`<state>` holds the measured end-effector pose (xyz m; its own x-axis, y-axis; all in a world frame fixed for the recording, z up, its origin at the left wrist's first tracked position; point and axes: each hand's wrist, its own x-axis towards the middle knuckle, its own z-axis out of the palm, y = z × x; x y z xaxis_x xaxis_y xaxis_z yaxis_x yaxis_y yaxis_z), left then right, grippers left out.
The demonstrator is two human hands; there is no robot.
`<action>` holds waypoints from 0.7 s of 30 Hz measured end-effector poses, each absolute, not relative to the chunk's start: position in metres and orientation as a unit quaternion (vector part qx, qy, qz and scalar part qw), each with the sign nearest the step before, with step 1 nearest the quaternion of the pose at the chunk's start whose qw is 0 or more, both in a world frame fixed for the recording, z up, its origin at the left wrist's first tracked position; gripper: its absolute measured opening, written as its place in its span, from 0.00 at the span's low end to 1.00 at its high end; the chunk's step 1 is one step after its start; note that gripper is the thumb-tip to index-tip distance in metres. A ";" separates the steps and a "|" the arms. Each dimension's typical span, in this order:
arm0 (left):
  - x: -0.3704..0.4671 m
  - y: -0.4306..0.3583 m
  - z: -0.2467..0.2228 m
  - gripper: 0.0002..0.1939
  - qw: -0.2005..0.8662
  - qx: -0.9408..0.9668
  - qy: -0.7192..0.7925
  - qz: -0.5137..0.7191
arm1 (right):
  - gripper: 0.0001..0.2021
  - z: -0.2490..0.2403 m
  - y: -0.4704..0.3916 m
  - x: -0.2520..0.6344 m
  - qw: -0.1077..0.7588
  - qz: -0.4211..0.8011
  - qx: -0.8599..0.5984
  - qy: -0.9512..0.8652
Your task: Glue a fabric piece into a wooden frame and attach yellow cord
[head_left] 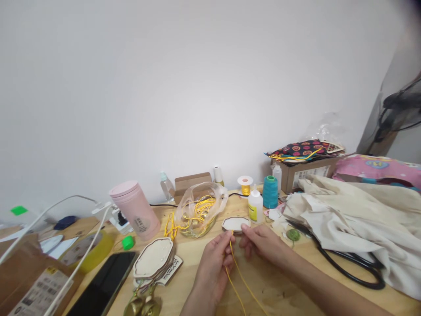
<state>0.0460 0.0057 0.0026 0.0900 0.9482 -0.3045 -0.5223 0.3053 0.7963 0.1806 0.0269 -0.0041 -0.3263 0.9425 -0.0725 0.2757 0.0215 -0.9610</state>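
White wall behind cluttered wooden worktop (pixel 269 285); we pinch yellow cord (pixel 235 272) in left hand (pixel 213 265), right hand (pixel 259 243) clamped on small wooden plaque (pixel 235 224) mid-worktop; threading step, we judge; next needs steady cord end.
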 end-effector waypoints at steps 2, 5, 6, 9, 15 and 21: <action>0.046 0.005 0.005 0.11 0.695 0.254 0.418 0.527 | 0.28 -0.005 0.031 0.179 0.331 0.538 -0.478 -0.611; 0.050 0.001 0.006 0.12 0.699 0.263 0.424 0.512 | 0.25 -0.005 0.033 0.177 0.350 0.564 -0.476 -0.577; 0.051 0.000 0.006 0.12 0.699 0.268 0.428 0.507 | 0.23 -0.005 0.033 0.177 0.358 0.567 -0.476 -0.568; 0.055 -0.003 0.004 0.13 0.691 0.282 0.445 0.495 | 0.20 -0.004 0.034 0.178 0.379 0.574 -0.482 -0.543; 0.058 -0.004 0.001 0.14 0.677 0.304 0.462 0.485 | 0.19 -0.002 0.034 0.179 0.400 0.584 -0.477 -0.521; 0.059 -0.004 0.002 0.14 0.676 0.313 0.465 0.478 | 0.20 -0.001 0.034 0.180 0.386 0.595 -0.463 -0.532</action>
